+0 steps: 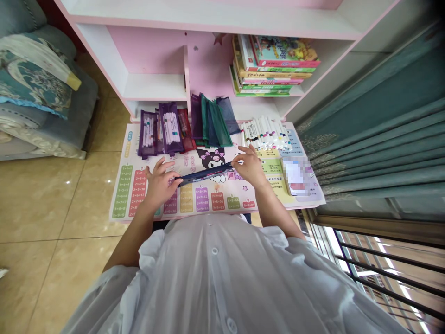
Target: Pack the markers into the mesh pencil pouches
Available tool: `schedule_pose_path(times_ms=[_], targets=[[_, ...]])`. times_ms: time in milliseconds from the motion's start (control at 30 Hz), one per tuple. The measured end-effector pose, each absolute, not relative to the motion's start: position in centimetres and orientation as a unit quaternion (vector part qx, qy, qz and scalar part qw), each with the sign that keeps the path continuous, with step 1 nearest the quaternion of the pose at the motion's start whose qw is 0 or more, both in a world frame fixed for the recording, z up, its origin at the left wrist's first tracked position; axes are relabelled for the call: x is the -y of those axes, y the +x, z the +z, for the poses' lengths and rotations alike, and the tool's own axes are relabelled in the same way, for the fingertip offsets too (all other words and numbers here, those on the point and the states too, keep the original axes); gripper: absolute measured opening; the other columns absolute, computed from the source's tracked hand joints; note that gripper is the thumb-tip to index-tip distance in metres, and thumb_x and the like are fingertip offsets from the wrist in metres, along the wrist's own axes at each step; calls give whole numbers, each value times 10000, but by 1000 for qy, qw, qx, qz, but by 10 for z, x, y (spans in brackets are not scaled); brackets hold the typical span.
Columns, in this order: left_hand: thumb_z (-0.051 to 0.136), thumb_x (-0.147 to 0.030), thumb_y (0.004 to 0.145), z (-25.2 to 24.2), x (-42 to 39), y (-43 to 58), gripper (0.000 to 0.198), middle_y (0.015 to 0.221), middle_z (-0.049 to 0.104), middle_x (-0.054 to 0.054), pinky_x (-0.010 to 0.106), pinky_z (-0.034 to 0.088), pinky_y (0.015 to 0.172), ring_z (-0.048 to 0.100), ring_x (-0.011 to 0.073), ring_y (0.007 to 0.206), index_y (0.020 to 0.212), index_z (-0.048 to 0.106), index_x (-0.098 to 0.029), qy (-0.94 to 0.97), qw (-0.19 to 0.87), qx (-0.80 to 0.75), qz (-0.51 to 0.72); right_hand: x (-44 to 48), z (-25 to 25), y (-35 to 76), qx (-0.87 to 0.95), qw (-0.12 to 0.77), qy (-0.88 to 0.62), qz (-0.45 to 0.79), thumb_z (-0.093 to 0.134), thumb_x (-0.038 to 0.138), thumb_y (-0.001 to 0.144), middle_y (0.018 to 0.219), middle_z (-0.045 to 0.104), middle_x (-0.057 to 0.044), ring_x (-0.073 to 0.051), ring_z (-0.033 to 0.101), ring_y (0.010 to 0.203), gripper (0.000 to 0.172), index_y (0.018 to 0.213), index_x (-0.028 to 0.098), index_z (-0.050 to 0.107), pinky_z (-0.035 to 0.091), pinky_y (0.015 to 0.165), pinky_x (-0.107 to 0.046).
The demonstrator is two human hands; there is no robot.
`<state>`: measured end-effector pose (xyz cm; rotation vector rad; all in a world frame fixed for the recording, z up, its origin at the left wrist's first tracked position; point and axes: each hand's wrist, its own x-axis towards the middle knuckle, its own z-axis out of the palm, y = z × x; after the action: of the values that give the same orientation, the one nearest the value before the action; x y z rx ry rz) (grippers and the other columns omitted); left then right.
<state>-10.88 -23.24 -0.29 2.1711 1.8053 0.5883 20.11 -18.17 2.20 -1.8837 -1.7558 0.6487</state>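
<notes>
A dark blue pencil pouch (205, 175) stretches between my two hands above the desk mat, seen nearly edge-on. Its left end is pinched by my left hand (160, 183), thumb against fingers. At the other end, slightly higher in view, my right hand (251, 167) grips the pouch's corner with some fingers raised. Hints of pale and pink show along the pouch's side, though its contents are hard to make out. Just beyond my right hand lies a pile of white markers (266, 133). Past my left hand are purple mesh pouches (170, 127) with markers inside.
Green and blue mesh pouches (217, 123) lie by the shelf divider, near a red pouch (187, 130). A phone (295, 176) rests at the mat's right side. Stacked books (274, 69) fill part of the pink shelf. A curtain (375, 111) hangs to the right.
</notes>
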Motion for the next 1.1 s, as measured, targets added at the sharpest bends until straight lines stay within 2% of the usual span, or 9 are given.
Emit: schedule_pose_path(times_ms=[100,267,667,867,1100], targets=[[660,-383,883,-4,232,-109,168,1355,644,71,730,168,1177,401,378,1451,799,733,-257,748,127,-619,203,182,20,202,640,242,-689,239,623,158,738,1448,581,-81,-379,317,1494,121,675,206,715,262,1183,-708],[645,-401,895,-6,232,-110,200,1354,641,80,725,159,1179,397,381,1451,800,738,-251,749,128,-617,205,180,18,206,626,264,-694,238,628,169,736,1449,576,-89,-403,281,1507,108,662,202,701,218,1158,-766],[651,-393,893,-5,233,-110,191,1352,639,71,744,163,1155,391,388,1448,792,730,-252,746,131,-620,205,177,17,218,610,275,-705,235,646,168,718,1418,599,-84,-384,283,1511,93,669,204,717,230,1198,-702],[648,-400,892,-8,233,-110,193,1367,629,66,723,139,1182,382,389,1456,810,744,-253,750,135,-615,203,173,11,224,613,282,-702,227,669,179,716,1412,603,-102,-384,311,1495,77,660,204,715,246,1188,-699],[646,-398,891,-9,233,-107,196,1356,638,67,700,140,1202,381,372,1460,798,736,-252,750,136,-613,210,169,-4,234,633,299,-682,215,668,230,731,1339,636,-114,-353,427,1414,75,676,211,714,241,1185,-705]])
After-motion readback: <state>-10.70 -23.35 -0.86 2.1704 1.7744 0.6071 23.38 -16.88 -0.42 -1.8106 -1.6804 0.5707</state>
